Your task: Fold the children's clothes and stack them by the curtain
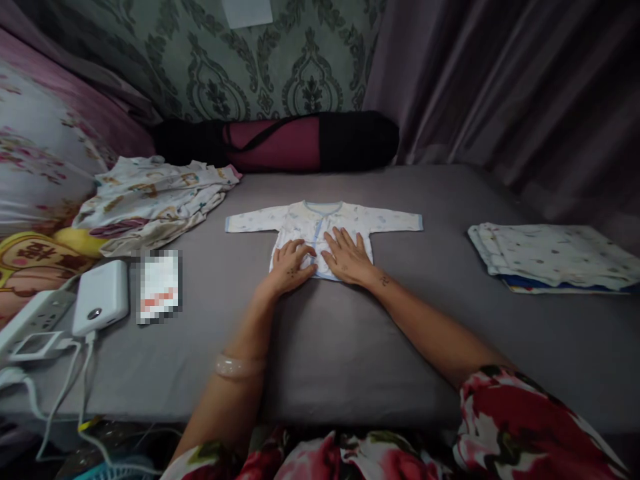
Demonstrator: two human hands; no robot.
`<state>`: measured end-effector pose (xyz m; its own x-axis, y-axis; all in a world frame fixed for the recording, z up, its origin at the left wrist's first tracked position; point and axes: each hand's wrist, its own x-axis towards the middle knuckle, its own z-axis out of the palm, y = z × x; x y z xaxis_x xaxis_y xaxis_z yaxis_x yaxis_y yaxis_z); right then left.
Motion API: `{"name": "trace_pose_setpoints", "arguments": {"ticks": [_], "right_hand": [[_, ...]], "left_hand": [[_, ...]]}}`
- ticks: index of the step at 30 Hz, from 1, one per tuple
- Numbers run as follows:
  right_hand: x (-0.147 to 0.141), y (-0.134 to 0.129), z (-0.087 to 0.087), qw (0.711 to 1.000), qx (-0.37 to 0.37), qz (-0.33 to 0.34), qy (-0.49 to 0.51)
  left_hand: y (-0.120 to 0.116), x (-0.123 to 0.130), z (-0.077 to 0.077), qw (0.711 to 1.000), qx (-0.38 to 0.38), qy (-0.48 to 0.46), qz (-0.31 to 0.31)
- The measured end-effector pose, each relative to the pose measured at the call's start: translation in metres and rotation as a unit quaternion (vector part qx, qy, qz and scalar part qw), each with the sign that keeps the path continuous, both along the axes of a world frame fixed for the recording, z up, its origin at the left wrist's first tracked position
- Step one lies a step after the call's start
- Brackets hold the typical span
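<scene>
A small white baby shirt [320,217] with blue trim and a faint print lies spread on a grey sheet, its neckline away from me and both sleeves stretched out sideways. My left hand [291,267] rests on the lower left of its body, fingers extended. On the lower right lies my right hand [349,257], flat with the fingers spread. Both palms touch the cloth, and the thumbs point toward each other near the blue front edging. Parts of the shirt's lower body are hidden under my hands.
A heap of printed baby clothes [165,193] lies at the left. Nearer are a white power bank [101,297] with cables, a power strip [37,317] and a blurred packet [159,287]. Folded cloths [555,257] sit at the right. A long black-and-maroon bag [280,143] lies along the wall.
</scene>
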<state>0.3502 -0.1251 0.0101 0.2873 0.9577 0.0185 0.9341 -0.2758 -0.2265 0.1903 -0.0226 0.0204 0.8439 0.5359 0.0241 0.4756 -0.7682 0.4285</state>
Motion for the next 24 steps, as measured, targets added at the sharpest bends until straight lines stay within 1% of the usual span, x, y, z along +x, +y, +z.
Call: {"name": "trace_pose_setpoints", "arguments": {"ticks": [4,9,12,14,15,16,17,19,20,21,24], "right_hand": [[-0.01,-0.018,0.006,0.999,-0.021,0.044,0.0],[-0.023,-0.051,0.014,0.992,-0.039,0.121,0.014],[-0.028,-0.069,0.022,0.984,-0.047,0.161,0.062],[-0.026,-0.077,0.027,0.973,-0.047,0.197,0.112],[-0.023,-0.078,0.028,0.967,-0.035,0.21,0.139],[-0.018,-0.077,0.028,0.964,-0.012,0.21,0.161],[-0.011,-0.074,0.027,0.965,0.021,0.196,0.174],[0.005,-0.065,0.021,0.973,0.091,0.133,0.164],[0.014,-0.059,0.016,0.979,0.108,0.098,0.142],[0.022,-0.053,0.012,0.985,0.102,0.07,0.118],[0.046,-0.037,-0.001,0.997,0.026,0.021,0.069]], "left_hand": [[0.0,-0.001,-0.002,1.0,0.009,-0.008,-0.001],[-0.002,0.0,-0.003,0.999,0.029,-0.036,0.005],[-0.004,0.004,-0.004,0.997,0.048,-0.056,0.013],[-0.007,0.008,-0.006,0.996,0.063,-0.067,0.0],[-0.008,0.01,-0.008,0.995,0.067,-0.069,-0.013],[-0.01,0.011,-0.009,0.995,0.069,-0.07,-0.03],[-0.012,0.012,-0.011,0.994,0.067,-0.068,-0.049],[-0.014,0.014,-0.013,0.994,0.051,-0.053,-0.079],[-0.015,0.014,-0.015,0.995,0.04,-0.043,-0.086],[-0.016,0.015,-0.015,0.995,0.03,-0.033,-0.09],[-0.015,0.015,-0.017,0.996,0.012,-0.008,-0.09]]}}
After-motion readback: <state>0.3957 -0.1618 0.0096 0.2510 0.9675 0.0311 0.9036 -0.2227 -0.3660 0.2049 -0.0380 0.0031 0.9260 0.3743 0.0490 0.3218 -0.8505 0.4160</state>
